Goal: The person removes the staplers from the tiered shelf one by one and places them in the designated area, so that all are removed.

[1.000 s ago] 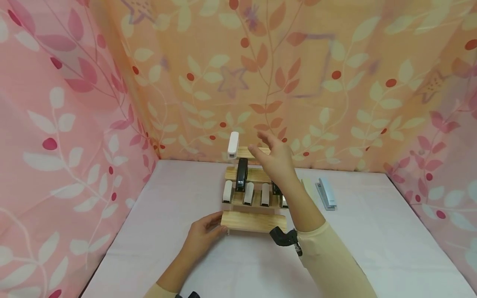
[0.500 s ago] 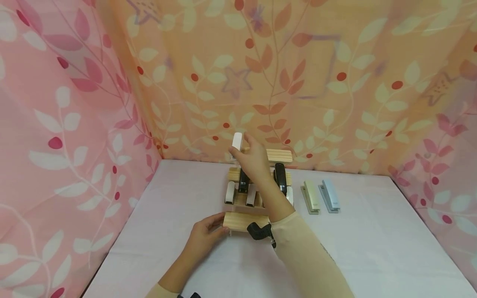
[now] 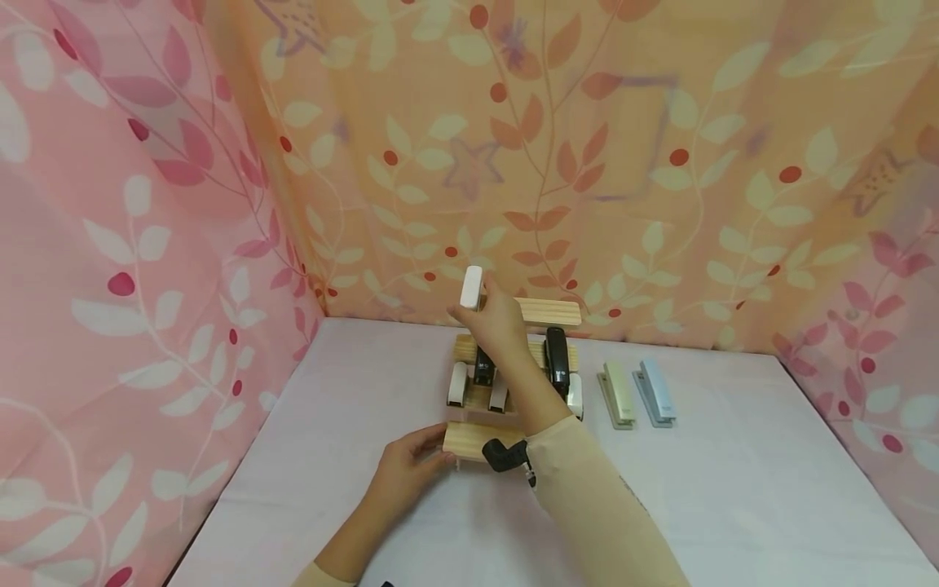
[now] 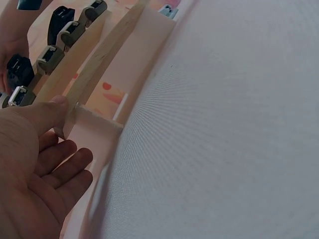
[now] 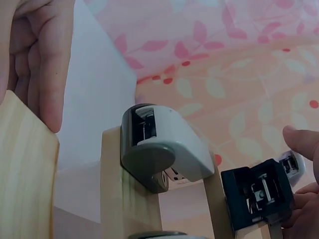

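My left hand (image 3: 407,469) grips the left end of the bottom shelf of a stepped wooden rack (image 3: 469,440); the left wrist view has its thumb on the board (image 4: 99,62) and the other fingers loosely bent beside it. At the top left of the rack, my right hand (image 3: 499,322) holds a white stapler (image 3: 473,287) between thumb and fingers. Below it are a black stapler (image 3: 482,371), partly covered by the right hand, and another black stapler (image 3: 557,359). White-and-grey staplers (image 3: 458,385) line a lower shelf, some hidden by the right arm.
Right of the rack, a light green stapler (image 3: 619,395) and a light blue stapler (image 3: 654,393) lie side by side on the white tabletop (image 3: 734,456). A patterned orange curtain (image 3: 411,204) hangs behind, with pink cloth (image 3: 147,285) at the left.
My right hand has moved left from the top shelf's right part to the white stapler and taken hold of it. The left hand keeps its place on the rack. The camera view shifts slightly.
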### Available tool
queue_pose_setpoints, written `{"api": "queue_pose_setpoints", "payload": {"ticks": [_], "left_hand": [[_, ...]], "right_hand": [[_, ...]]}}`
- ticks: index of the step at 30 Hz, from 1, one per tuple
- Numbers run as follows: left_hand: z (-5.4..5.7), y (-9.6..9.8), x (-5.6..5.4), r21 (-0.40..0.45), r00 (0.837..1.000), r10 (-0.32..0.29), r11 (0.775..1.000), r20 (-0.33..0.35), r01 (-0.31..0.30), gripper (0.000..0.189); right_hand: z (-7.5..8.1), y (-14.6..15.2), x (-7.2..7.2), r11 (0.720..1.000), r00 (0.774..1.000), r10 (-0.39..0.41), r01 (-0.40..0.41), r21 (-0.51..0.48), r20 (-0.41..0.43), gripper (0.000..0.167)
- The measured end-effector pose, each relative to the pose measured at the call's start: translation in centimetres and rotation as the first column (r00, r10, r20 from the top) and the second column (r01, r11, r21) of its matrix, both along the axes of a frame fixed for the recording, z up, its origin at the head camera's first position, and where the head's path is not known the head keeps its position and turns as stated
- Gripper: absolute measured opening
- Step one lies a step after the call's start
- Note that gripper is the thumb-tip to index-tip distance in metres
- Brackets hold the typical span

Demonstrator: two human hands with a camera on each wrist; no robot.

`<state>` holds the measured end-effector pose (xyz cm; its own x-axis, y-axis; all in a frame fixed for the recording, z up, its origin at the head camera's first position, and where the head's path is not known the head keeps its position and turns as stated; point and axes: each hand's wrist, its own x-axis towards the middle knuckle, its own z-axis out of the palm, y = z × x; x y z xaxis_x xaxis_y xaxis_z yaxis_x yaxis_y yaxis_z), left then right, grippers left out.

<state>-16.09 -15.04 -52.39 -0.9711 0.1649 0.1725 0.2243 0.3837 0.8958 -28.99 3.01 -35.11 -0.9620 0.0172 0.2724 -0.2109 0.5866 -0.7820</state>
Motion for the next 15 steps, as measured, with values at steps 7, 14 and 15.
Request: {"api": "queue_pose_setpoints", "payload": {"ticks": [7,14,15], "left_hand": [[-0.13,-0.02,0.01,0.002,1.0,-0.004,1.0,-0.012,0.004,0.053],[-0.35,-0.07,-0.12,0.009,1.0,-0.021,1.0,-0.021,0.021,0.053],[-0.31,-0.09,-0.12,0.008,1.0,-0.02,1.0,-0.017,0.02,0.052]], "right_hand": [[0.06,-0.44,-0.04,0.997,0.999,-0.033,0.034,0.067,-0.009,0.072],[0.06,-0.33,-0.07,0.995,0.998,-0.06,0.06,0.082,-0.01,0.067],[0.1,-0.28,-0.03,0.996,0.998,-0.057,0.058,0.075,-0.01,0.065]]}}
